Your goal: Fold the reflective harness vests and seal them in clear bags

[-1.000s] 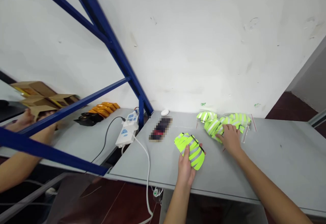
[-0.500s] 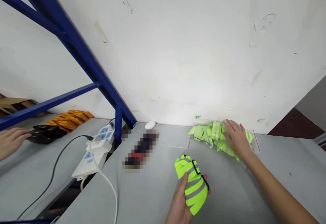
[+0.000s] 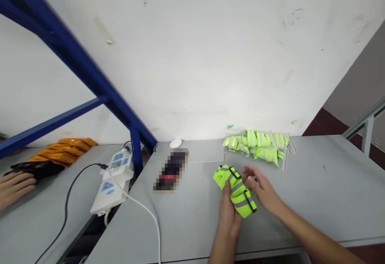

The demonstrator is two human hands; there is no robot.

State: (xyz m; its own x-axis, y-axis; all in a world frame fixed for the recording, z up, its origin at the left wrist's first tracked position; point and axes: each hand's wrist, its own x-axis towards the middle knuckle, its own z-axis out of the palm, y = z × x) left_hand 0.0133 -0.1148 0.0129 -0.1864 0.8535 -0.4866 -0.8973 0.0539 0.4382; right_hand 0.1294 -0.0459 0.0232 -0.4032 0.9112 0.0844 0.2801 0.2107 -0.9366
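Note:
My left hand (image 3: 227, 207) is closed around a folded neon-yellow reflective vest (image 3: 236, 190) with grey stripes and a black strap, held just above the grey table (image 3: 315, 192). My right hand (image 3: 261, 188) is beside the bundle's right end, fingers spread and slightly blurred, close to it or just touching it. Behind them, by the wall, lies a pile of similar neon vests (image 3: 258, 146) in clear plastic bags.
A blurred dark object (image 3: 171, 170) and a small white puck (image 3: 176, 143) lie left of the pile. A white power strip (image 3: 112, 184) with cables bridges the gap to a second table. Another person's hand (image 3: 13, 186) rests by orange and black items (image 3: 60, 154). A blue rack frame (image 3: 90, 83) stands at left.
My right hand left the bagged pile by the wall and came back to the bundle in my left hand. The view has shifted slightly.

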